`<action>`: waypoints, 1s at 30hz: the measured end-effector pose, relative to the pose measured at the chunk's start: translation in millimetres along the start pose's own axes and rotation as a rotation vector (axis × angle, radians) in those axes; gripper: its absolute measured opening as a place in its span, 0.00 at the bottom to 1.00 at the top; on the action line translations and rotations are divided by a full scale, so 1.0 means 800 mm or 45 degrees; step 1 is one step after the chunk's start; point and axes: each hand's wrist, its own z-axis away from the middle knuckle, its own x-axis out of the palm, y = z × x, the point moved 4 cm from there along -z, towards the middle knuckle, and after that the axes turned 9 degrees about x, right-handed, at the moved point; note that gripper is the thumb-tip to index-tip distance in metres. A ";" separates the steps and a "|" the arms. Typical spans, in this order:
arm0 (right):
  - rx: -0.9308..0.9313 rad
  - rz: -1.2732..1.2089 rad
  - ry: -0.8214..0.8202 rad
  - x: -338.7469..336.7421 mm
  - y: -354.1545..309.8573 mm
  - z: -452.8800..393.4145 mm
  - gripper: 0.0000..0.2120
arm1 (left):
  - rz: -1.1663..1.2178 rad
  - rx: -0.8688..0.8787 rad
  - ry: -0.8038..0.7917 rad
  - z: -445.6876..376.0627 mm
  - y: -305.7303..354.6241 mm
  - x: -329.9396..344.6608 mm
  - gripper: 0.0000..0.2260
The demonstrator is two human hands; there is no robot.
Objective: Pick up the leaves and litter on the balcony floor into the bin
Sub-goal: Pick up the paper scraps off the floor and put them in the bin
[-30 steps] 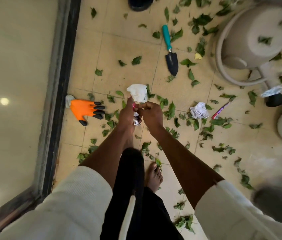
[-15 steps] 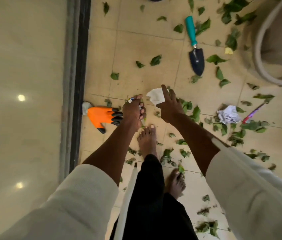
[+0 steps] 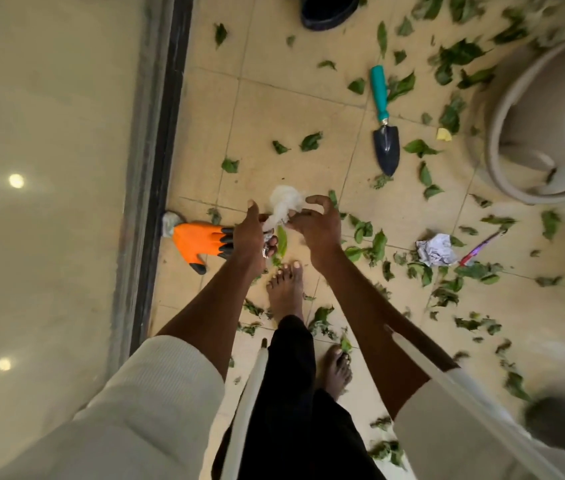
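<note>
1. The left hand curled round a small bundle of litter, a bit of shiny foil showing at its near side; its thumb pointed to the far side and touched the lower end of a white tissue.
2. The right hand met the left one above the floor; its thumb and fingers pinched the tissue from the right, the forefinger arched over the wad; the tissue was blurred, so its exact outline could not be told.
3. A green leaf hung just below the tissue, between the two hands; which hand held it could not be told.
4. An orange glove with black fingertips lay on the tiled floor just left of the left hand, close to the dark door track.
5. A trowel with a teal handle lay farther off to the right, blade towards the near side; loose leaves were scattered all round it.
6. A crumpled paper lay to the right of the hands, with a purple wrapper just beside it.
7. The beige bin stood at the far right, well apart from the hands; a bare foot stood just near of them.
</note>
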 end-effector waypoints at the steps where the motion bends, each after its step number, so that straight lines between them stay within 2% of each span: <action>1: 0.075 -0.122 -0.078 -0.001 -0.004 0.007 0.16 | 0.035 0.008 -0.075 0.005 0.004 0.007 0.26; 3: 0.156 -0.237 -0.182 -0.008 -0.012 0.022 0.11 | 0.156 0.012 -0.246 0.018 0.011 0.028 0.27; 6: 0.114 -0.038 -0.087 -0.035 -0.023 0.032 0.09 | 0.283 -0.021 -0.440 0.038 0.018 0.070 0.28; 10: 0.072 0.051 -0.050 -0.094 -0.042 0.037 0.05 | 0.039 -0.046 -0.448 0.052 0.005 0.131 0.31; 11: 0.056 0.101 -0.032 -0.111 -0.043 0.033 0.06 | -0.032 -0.027 -0.421 0.055 -0.002 0.147 0.28; 14: -0.025 0.141 0.000 -0.162 -0.049 0.026 0.10 | -0.079 0.087 -0.303 0.063 -0.029 0.189 0.07; 16: -0.042 -0.045 -0.116 -0.209 -0.043 0.012 0.10 | -0.025 0.130 -0.237 0.071 -0.051 0.220 0.04; 17: -0.024 -0.089 -0.151 -0.228 -0.039 0.007 0.07 | 0.026 0.142 -0.214 0.075 -0.055 0.227 0.03; 18: -0.005 -0.082 -0.107 -0.253 -0.032 0.002 0.04 | 0.079 0.149 -0.210 0.076 -0.064 0.237 0.04; 20: -0.084 0.262 0.192 -0.317 -0.009 -0.023 0.11 | 0.084 0.184 -0.207 0.082 -0.083 0.264 0.09; 22: -0.130 0.818 0.339 -0.362 0.019 -0.050 0.16 | -0.047 0.218 -0.182 0.083 -0.103 0.288 0.13; 24: 0.063 1.211 0.245 -0.383 0.053 -0.073 0.23 | -0.172 0.213 -0.184 0.081 -0.123 0.307 0.11; 26: 0.084 1.511 0.190 -0.398 0.067 -0.098 0.26 | -0.257 0.185 -0.246 0.076 -0.143 0.325 0.04; 28: 0.038 1.687 0.146 -0.402 0.073 -0.124 0.27 | -0.365 0.127 -0.303 0.066 -0.163 0.338 0.16; 30: 0.021 1.700 0.105 -0.400 0.078 -0.137 0.28 | -0.385 0.083 -0.325 0.058 -0.181 0.344 0.23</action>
